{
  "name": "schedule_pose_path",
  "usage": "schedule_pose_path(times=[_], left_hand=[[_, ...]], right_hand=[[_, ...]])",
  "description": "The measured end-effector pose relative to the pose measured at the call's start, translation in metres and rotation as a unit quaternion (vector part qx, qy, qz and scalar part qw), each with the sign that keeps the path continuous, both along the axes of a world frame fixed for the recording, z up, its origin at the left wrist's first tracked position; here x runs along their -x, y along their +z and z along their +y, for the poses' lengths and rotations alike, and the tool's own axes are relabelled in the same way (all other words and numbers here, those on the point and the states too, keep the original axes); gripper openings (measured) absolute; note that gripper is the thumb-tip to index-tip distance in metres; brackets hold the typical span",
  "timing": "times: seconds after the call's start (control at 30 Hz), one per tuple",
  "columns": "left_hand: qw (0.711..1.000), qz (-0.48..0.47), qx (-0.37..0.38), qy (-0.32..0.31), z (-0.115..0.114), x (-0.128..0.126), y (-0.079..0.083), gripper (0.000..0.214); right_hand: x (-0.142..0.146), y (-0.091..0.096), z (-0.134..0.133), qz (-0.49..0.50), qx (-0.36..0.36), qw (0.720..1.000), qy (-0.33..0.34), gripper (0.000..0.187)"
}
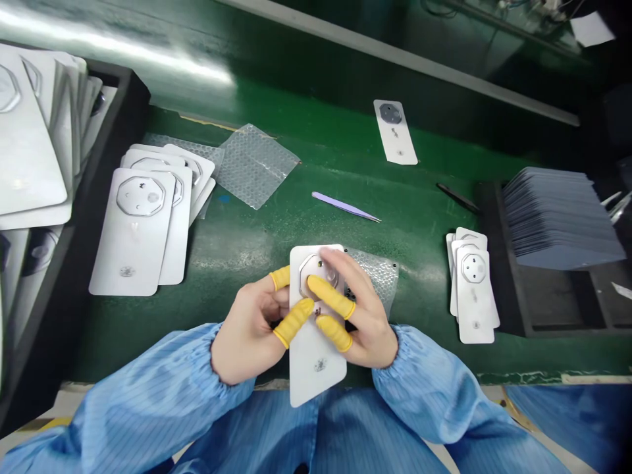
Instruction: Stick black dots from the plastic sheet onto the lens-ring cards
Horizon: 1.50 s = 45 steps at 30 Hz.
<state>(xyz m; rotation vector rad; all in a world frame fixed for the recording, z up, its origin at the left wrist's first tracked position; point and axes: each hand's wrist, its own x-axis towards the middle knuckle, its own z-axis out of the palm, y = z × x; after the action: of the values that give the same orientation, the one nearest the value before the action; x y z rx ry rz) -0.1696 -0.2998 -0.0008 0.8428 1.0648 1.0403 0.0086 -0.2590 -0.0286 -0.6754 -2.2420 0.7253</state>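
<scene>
My left hand grips the left edge of a white phone back cover, the thumb on its face and other fingers behind. The cover is held above the front edge of the bench, its octagonal camera ring at the top. My right hand closes over the right side of the cover, one finger pressed on the ring and the thumb just below. Part of the ring is hidden by these fingers. Yellow finger cots sit on several of my fingertips. Under my right hand lies a bubble-wrap piece with small dark dots.
Lilac tweezers and a bubble-wrap sheet lie ahead. White covers are stacked at left and right, beside a black tray and a black box of grey sheets. Another cover lies farther back.
</scene>
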Motion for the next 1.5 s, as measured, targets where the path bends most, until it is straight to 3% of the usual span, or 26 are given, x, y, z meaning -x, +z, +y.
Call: schedule_pose_path(times=[0.07,0.17,0.3,0.47,0.57,0.63,0.7,0.8,0.87,0.97,1.07,1.17,1.27,1.33,1.4,1.5], left_hand=[[0.999,-0.047,0.016,0.005,0.002,-0.001,0.001,0.025],[0.997,-0.071,0.033,0.023,0.005,-0.003,0.001,0.025],[0.998,-0.003,0.042,0.054,0.006,-0.004,-0.005,0.023],[0.995,0.092,0.008,0.041,-0.001,-0.003,-0.014,0.021],[0.993,0.120,0.005,0.025,-0.002,-0.001,-0.020,0.022],[0.993,0.117,-0.019,-0.006,0.000,0.002,-0.023,0.025],[0.993,0.116,-0.034,-0.008,0.001,0.004,-0.025,0.032],[0.993,0.113,-0.031,0.013,0.000,0.008,-0.027,0.037],[0.991,0.119,-0.054,0.000,-0.002,0.007,-0.029,0.031],[0.982,0.152,-0.114,-0.013,-0.004,0.002,-0.034,0.016],[0.975,0.180,-0.130,0.000,-0.003,-0.003,-0.040,0.021],[0.973,0.187,-0.135,0.011,0.001,-0.004,-0.041,0.024],[0.974,0.190,-0.124,0.025,0.005,-0.003,-0.037,0.026],[0.974,0.196,-0.109,0.033,0.007,-0.002,-0.032,0.026],[0.973,0.200,-0.108,0.032,0.007,-0.003,-0.027,0.022],[0.974,0.192,-0.120,0.021,0.005,-0.004,-0.024,0.022]], right_hand=[[0.000,-0.001,0.000,0.037,0.041,0.997,-0.050,0.050],[0.004,-0.004,-0.004,0.100,0.166,0.976,-0.100,0.063],[0.013,-0.010,-0.007,0.171,0.346,0.922,-0.040,0.066],[0.027,-0.014,-0.017,0.222,0.419,0.879,-0.046,0.065],[0.026,-0.013,-0.016,0.201,0.413,0.886,-0.067,0.064],[0.007,-0.008,-0.007,0.171,0.386,0.901,-0.100,0.062],[-0.035,0.001,0.007,0.140,0.331,0.919,-0.159,0.061],[-0.123,0.015,0.031,0.037,0.197,0.935,-0.293,0.064],[-0.176,0.021,0.045,-0.128,0.104,0.921,-0.354,0.063],[-0.212,0.024,0.063,-0.206,0.048,0.901,-0.379,0.054],[-0.191,0.023,0.096,-0.239,0.027,0.892,-0.382,0.049],[-0.134,0.023,0.156,-0.277,0.063,0.875,-0.392,0.053],[-0.076,0.025,0.225,-0.317,0.117,0.830,-0.444,0.065],[-0.049,0.027,0.259,-0.337,0.157,0.799,-0.472,0.059],[-0.034,0.030,0.278,-0.350,0.191,0.779,-0.483,0.045],[-0.035,0.040,0.287,-0.355,0.224,0.778,-0.468,0.034]])
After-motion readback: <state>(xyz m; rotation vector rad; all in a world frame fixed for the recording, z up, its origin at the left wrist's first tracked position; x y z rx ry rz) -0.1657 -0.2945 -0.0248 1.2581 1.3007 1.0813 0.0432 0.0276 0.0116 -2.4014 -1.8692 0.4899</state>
